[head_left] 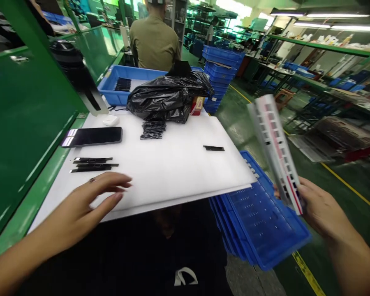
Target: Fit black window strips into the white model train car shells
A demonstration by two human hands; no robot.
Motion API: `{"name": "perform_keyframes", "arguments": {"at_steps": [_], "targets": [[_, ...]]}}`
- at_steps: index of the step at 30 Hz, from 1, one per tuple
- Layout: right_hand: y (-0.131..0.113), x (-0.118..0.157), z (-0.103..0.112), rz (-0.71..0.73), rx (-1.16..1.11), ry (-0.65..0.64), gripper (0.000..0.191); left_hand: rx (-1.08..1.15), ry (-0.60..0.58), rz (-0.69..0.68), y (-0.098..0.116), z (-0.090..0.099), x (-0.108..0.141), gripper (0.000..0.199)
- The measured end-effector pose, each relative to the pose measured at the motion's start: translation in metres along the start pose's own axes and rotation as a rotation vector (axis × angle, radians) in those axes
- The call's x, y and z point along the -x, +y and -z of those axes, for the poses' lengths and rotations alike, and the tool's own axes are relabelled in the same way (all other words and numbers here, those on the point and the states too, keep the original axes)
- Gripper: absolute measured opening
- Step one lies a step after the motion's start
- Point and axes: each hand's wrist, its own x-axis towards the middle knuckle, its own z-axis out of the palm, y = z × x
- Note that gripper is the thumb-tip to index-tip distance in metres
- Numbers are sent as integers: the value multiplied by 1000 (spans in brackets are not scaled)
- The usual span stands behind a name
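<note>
My right hand (pixel 322 209) grips the lower end of a long white strip sheet (pixel 277 150) with rows of dark squares and a red line, tilted upright beyond the table's right side. The strip is slightly blurred; its exact kind I cannot tell. Fingers apart and nothing in them, my left hand (pixel 86 205) hovers at the front left of the white table sheet (pixel 172 176). Just beyond it lie several thin black strips (pixel 94 164). A neat stack of black strips (pixel 153 130) sits farther back, and a few black strips (pixel 213 148) lie at the right.
A phone (pixel 94 136) and a white case (pixel 111 120) lie at the left, near a dark bottle (pixel 77 76). Behind are a black plastic bag (pixel 169 96) and a blue bin (pixel 107 84). Stacked blue trays (pixel 265 230) stand low at the right. A person (pixel 155 39) sits ahead.
</note>
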Motion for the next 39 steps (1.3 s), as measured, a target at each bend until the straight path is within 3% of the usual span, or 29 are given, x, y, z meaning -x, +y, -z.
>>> {"name": "perform_keyframes", "arguments": {"at_steps": [2, 5, 8, 10, 13, 15, 18, 20, 23, 26, 30, 39], "targets": [[-33, 0, -28, 184, 251, -233, 50, 326, -44, 22, 5, -16, -19, 42], [-67, -10, -81, 459, 506, -568, 52, 818, -114, 40, 4, -28, -42, 66], [-84, -25, -131, 580, 634, -778, 47, 794, -134, 79, -5, -27, -48, 65], [-92, -34, -157, 587, 699, -802, 45, 662, -103, 118, -12, -26, -43, 50], [-109, -38, -195, 669, 717, -681, 40, 541, -29, 118, -15, -27, -34, 36], [-124, -36, -228, 774, 672, -635, 34, 484, 21, 80, -14, -29, -30, 34], [-147, -29, -290, 934, 666, -722, 27, 460, 56, 58, -11, -31, -29, 35], [-161, -28, -332, 1054, 760, -772, 24, 504, 57, 66, -11, -30, -29, 37], [-178, -40, -377, 1151, 915, -691, 21, 548, 73, 69, -15, -30, -29, 37], [-187, -62, -396, 1159, 1028, -601, 13, 559, 91, 74, -19, -30, -31, 37], [-182, -83, -397, 1237, 1126, -635, 10, 585, 75, 65, -22, -31, -32, 38], [-176, -79, -388, 1398, 1130, -526, 19, 543, 48, 47, -23, -28, -32, 38]]}}
